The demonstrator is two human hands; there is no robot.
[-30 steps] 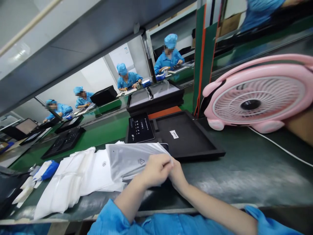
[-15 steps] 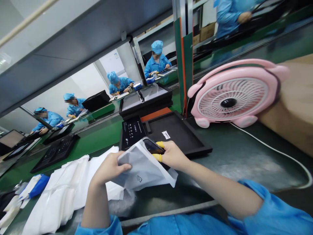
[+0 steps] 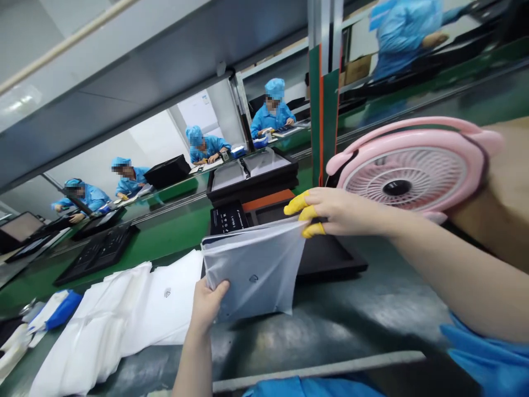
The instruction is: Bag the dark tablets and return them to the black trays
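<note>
A translucent white plastic bag (image 3: 258,270) with a small logo hangs above the bench between both hands. My left hand (image 3: 208,302) grips its lower left corner from below. My right hand (image 3: 330,211), with yellow finger cots on thumb and fingers, pinches the bag's upper right edge. A flat dark shape shows faintly inside the bag. Behind it a black open tray (image 3: 330,255) lies on the bench with a black printed card (image 3: 227,219) at its left end.
A pile of white bags (image 3: 119,314) lies at the left. A pink fan (image 3: 409,171) stands at the right beside a brown box (image 3: 508,193). Stacked black trays (image 3: 252,176) sit on the green conveyor (image 3: 165,229). Several people in blue work beyond.
The bag was lifted off the pile and a dark flat device was slid in by the right hand. Now the right hand has moved up to the bag's top edge and the bag is stretched out.
</note>
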